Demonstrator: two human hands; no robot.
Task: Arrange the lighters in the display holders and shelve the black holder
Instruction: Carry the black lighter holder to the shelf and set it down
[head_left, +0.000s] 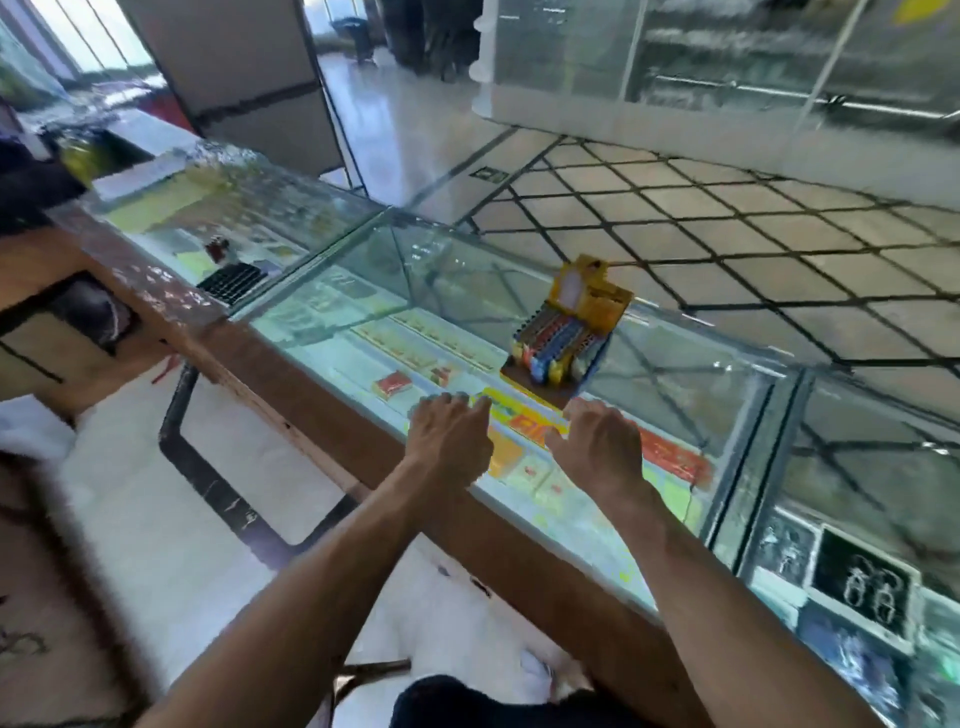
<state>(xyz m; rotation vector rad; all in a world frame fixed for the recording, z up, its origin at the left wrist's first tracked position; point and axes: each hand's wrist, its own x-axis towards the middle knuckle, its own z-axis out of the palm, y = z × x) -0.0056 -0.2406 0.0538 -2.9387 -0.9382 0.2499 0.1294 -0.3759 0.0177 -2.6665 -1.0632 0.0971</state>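
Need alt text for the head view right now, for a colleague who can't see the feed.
Two bare hands, the left hand and right hand, are held out empty over a glass display counter toward a yellow display holder of coloured lighters standing on its top. A black holder sits farther left on the counter; the picture is motion-blurred.

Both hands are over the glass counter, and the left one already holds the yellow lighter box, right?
Not quite: in the head view the left hand holds nothing; the yellow lighter box stands untouched on the glass counter, beyond it.
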